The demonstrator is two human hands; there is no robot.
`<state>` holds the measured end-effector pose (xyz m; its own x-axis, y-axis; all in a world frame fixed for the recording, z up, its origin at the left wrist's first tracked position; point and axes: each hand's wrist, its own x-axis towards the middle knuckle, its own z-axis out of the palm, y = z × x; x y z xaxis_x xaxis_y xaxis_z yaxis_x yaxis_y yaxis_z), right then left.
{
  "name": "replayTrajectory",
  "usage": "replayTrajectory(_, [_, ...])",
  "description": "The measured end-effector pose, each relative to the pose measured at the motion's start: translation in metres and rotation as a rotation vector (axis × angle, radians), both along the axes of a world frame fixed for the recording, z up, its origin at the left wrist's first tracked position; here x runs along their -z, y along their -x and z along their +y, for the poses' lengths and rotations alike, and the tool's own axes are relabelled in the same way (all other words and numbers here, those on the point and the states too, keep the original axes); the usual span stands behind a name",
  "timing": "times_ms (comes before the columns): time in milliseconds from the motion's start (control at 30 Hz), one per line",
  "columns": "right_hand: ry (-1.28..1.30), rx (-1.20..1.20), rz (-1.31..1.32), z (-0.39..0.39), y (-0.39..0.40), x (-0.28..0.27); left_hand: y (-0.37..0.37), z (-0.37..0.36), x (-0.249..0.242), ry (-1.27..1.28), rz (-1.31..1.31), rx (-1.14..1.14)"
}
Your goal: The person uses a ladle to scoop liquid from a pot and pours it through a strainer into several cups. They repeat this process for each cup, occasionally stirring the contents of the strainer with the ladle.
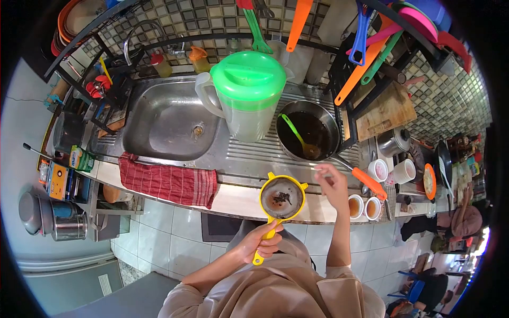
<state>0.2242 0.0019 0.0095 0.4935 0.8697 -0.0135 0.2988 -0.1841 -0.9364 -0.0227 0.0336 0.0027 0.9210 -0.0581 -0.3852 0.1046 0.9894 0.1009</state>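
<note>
Left hand [261, 244] clamped the yellow strainer [281, 199] by its handle, held over the counter [233, 199] edge, tea dregs inside. Right hand [335, 183] hovered beside it, fingers pinched together, near the pan [310, 135].

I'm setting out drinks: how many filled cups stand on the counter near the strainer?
2: two cups of brown liquid, the first cup and the second cup, side by side just right of the right hand. Clutter farther right may hide others.
</note>
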Motion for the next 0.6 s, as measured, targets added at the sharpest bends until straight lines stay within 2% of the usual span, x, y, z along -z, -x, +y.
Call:
replayTrajectory(67, [-0.084, 0.053, 0.040, 0.023, -0.006, -0.005, -0.001, -0.001, 0.003, -0.005, 0.009, 0.004])
replayTrajectory(133, [-0.261, -0.018, -0.226, 0.053, -0.017, 0.000, -0.002, -0.001, 0.008, 0.008, 0.028, 0.013])
replayTrajectory(167, [-0.277, -0.044, -0.266, 0.069, -0.019, -0.001, -0.002, -0.002, 0.009, 0.001, 0.025, 0.020])
replayTrajectory(200, [-0.244, -0.048, -0.393, 0.085, -0.023, 0.002, -0.003, -0.001, 0.010, 0.006, 0.018, 0.015])
replayTrajectory(233, [-0.104, -0.064, -0.487, 0.098, -0.026, 0.002, -0.003, -0.001, 0.010, 0.011, 0.012, 0.009])
replayTrajectory(300, [0.049, -0.058, -0.600, 0.125, -0.031, 0.013, -0.003, -0.001, 0.011, -0.010, 0.015, 0.007])
replayTrajectory(433, [0.173, -0.039, -0.708, 0.163, -0.039, 0.041, -0.004, -0.003, 0.012, -0.010, 0.031, -0.032])
replayTrajectory(533, [0.343, -0.112, -0.744, 0.173, -0.038, 0.044, -0.004, -0.003, 0.016, -0.029, -0.008, -0.027])
replayTrajectory(600, [0.331, -0.104, -0.736, 0.171, -0.037, 0.039, -0.005, -0.004, 0.015, -0.029, -0.015, -0.030])
